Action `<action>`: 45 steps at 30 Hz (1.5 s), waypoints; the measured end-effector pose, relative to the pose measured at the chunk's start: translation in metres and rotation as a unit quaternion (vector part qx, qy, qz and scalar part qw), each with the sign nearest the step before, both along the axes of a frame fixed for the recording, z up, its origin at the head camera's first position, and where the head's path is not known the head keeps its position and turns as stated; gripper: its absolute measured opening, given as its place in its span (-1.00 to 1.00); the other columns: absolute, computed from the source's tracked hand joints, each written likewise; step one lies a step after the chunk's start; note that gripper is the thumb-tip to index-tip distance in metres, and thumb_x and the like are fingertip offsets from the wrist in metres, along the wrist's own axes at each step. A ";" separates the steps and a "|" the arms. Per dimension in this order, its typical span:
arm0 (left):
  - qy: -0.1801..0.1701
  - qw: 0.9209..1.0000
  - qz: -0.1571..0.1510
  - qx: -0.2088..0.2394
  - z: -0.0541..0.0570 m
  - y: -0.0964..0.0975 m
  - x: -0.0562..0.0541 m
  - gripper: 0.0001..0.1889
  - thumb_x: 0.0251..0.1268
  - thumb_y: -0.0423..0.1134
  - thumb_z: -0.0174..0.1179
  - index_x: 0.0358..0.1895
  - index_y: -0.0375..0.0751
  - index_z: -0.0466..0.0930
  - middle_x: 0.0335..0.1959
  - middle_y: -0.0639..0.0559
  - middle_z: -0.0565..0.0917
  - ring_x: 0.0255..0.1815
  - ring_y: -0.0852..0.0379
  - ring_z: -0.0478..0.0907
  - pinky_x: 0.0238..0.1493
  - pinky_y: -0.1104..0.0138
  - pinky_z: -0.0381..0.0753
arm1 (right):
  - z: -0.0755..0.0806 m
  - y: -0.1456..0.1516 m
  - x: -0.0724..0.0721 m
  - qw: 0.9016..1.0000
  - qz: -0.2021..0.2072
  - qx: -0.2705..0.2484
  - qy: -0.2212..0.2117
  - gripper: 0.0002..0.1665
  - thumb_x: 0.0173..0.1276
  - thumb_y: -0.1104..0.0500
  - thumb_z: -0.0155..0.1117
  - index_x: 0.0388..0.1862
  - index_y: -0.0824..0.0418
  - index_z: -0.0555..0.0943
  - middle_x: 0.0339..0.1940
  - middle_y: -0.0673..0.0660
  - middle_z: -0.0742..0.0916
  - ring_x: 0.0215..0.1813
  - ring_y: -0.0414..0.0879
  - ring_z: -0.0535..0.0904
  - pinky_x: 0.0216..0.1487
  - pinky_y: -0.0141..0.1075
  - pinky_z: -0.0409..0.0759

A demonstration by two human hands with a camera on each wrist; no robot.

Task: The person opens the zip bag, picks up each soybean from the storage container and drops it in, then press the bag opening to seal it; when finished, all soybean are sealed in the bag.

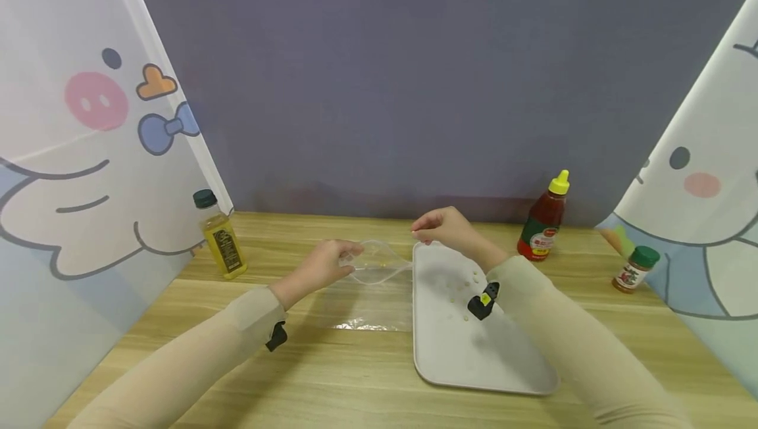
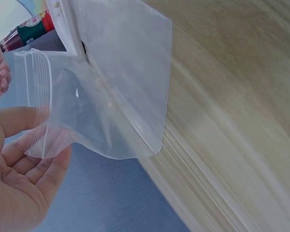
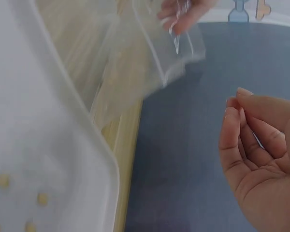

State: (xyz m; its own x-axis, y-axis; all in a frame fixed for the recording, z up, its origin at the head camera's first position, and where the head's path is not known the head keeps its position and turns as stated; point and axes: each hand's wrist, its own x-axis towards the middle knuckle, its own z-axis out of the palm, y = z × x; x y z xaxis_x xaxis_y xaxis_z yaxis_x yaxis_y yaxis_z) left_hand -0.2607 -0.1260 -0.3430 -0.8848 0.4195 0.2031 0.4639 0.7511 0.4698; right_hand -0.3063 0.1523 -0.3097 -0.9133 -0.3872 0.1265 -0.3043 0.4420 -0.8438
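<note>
My left hand [image 1: 333,263] pinches the zip edge of a clear zip-lock bag [image 2: 101,111], whose mouth gapes in the head view. A few small yellowish bits show inside the bag. Right of the bag, my right hand [image 1: 447,226] is raised over the far left corner of a white tray [image 1: 480,363]. Its thumb and fingertips come together around a small pale piece, mostly hidden by the fingers. Several small yellowish pieces [image 3: 42,198] lie scattered in the tray.
A bottle of yellow oil [image 1: 224,241] stands at the left. A red sauce bottle with a yellow cap [image 1: 540,228] stands behind the tray, and a small green-lidded jar [image 1: 635,270] is farther right. Grey and cartoon-printed panels surround the wooden table [image 1: 331,376].
</note>
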 end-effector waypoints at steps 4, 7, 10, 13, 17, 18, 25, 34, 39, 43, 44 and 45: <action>0.000 1.000 -0.005 -0.002 0.001 0.002 0.000 -0.54 0.13 -0.44 0.34 0.16 -0.28 0.58 0.07 -0.12 0.68 0.01 -0.09 0.64 0.06 0.12 0.66 | 0.000 -0.017 0.002 1.000 0.015 -0.005 0.006 -0.78 0.24 0.27 0.38 -0.17 0.37 0.71 -0.33 0.14 0.79 -0.42 -0.15 0.61 -0.34 -0.38 0.62; 0.001 1.000 -0.006 -0.003 0.000 0.002 -0.001 -0.54 0.13 -0.44 0.33 0.16 -0.28 0.58 0.06 -0.12 0.69 0.00 -0.08 0.64 0.05 0.13 0.67 | -0.001 -0.029 0.004 1.000 0.029 -0.001 0.010 -0.80 0.22 0.30 0.39 -0.19 0.39 0.71 -0.36 0.11 0.79 -0.42 -0.17 0.60 -0.35 -0.38 0.62; 0.007 1.000 -0.011 -0.005 -0.001 0.001 -0.002 -0.55 0.13 -0.44 0.34 0.15 -0.28 0.59 0.05 -0.12 0.69 -0.02 -0.07 0.65 0.04 0.14 0.67 | -0.003 -0.041 0.004 0.999 0.034 0.013 0.010 -0.82 0.21 0.30 0.40 -0.22 0.37 0.72 -0.34 0.12 0.80 -0.40 -0.21 0.63 -0.30 -0.28 0.69; 0.011 1.000 -0.014 -0.006 -0.001 0.001 -0.003 -0.55 0.12 -0.44 0.34 0.14 -0.28 0.59 0.05 -0.11 0.69 -0.02 -0.07 0.65 0.03 0.15 0.68 | -0.006 -0.049 0.003 0.999 0.031 0.032 0.011 -0.83 0.21 0.31 0.40 -0.22 0.36 0.73 -0.30 0.15 0.80 -0.34 -0.20 0.68 -0.24 -0.17 0.73; 0.009 1.000 -0.012 -0.004 -0.001 0.003 -0.002 -0.56 0.12 -0.44 0.35 0.13 -0.26 0.60 0.04 -0.11 0.69 -0.01 -0.06 0.65 0.04 0.15 0.68 | -0.006 -0.055 0.004 0.998 0.029 0.056 0.024 -0.84 0.22 0.29 0.39 -0.22 0.33 0.74 -0.26 0.17 0.80 -0.28 -0.17 0.70 -0.24 -0.27 0.72; 0.009 1.000 -0.011 -0.004 -0.001 0.003 -0.002 -0.56 0.11 -0.44 0.35 0.13 -0.26 0.60 0.04 -0.11 0.69 -0.01 -0.06 0.65 0.04 0.15 0.68 | -0.006 -0.056 0.005 0.997 0.028 0.061 0.027 -0.84 0.23 0.28 0.39 -0.22 0.32 0.74 -0.25 0.16 0.80 -0.27 -0.17 0.70 -0.24 -0.31 0.71; 0.007 1.000 -0.014 0.002 0.001 0.004 -0.001 -0.56 0.10 -0.47 0.34 0.12 -0.32 0.59 0.04 -0.15 0.69 -0.01 -0.09 0.65 0.04 0.14 0.68 | -0.006 -0.053 0.006 0.996 0.027 0.066 0.048 -0.83 0.23 0.27 0.39 -0.21 0.31 0.75 -0.24 0.17 0.80 -0.22 -0.11 0.72 -0.24 -0.37 0.70; 0.004 1.000 -0.004 -0.004 0.001 0.003 -0.001 -0.55 0.11 -0.46 0.34 0.14 -0.29 0.58 0.05 -0.13 0.69 -0.02 -0.07 0.64 0.05 0.15 0.66 | -0.006 -0.019 0.002 0.999 0.007 0.037 0.029 -0.80 0.23 0.24 0.39 -0.20 0.33 0.74 -0.33 0.15 0.80 -0.39 -0.04 0.66 -0.40 -0.37 0.63; 0.002 1.000 0.000 0.000 0.001 0.003 0.000 -0.55 0.11 -0.46 0.33 0.13 -0.29 0.59 0.05 -0.13 0.69 -0.02 -0.07 0.64 0.06 0.14 0.66 | -0.008 0.007 0.002 0.999 -0.001 0.045 0.016 -0.76 0.27 0.23 0.35 -0.13 0.36 0.71 -0.29 0.23 0.79 -0.34 0.05 0.66 -0.36 -0.35 0.64; -0.003 1.000 0.007 0.000 0.000 0.003 0.001 -0.55 0.11 -0.45 0.34 0.13 -0.26 0.59 0.04 -0.11 0.69 -0.01 -0.07 0.64 0.06 0.14 0.66 | -0.012 0.029 0.002 0.998 -0.016 0.052 0.011 -0.75 0.27 0.25 0.35 -0.13 0.39 0.70 -0.31 0.20 0.79 -0.37 -0.05 0.65 -0.34 -0.35 0.65; -0.005 1.000 0.009 0.001 0.000 0.003 0.001 -0.55 0.11 -0.45 0.34 0.13 -0.25 0.59 0.04 -0.11 0.69 -0.01 -0.07 0.63 0.07 0.14 0.66 | -0.013 0.035 0.001 0.998 -0.024 0.057 0.010 -0.75 0.27 0.25 0.35 -0.14 0.38 0.71 -0.32 0.18 0.79 -0.37 -0.04 0.65 -0.34 -0.35 0.66; -0.008 1.000 0.009 0.000 0.000 0.003 0.001 -0.55 0.11 -0.45 0.34 0.14 -0.25 0.59 0.05 -0.11 0.69 0.00 -0.07 0.63 0.07 0.14 0.65 | -0.015 0.041 0.000 0.998 -0.030 0.061 0.006 -0.75 0.27 0.25 0.35 -0.14 0.38 0.70 -0.33 0.17 0.79 -0.37 -0.05 0.64 -0.32 -0.31 0.68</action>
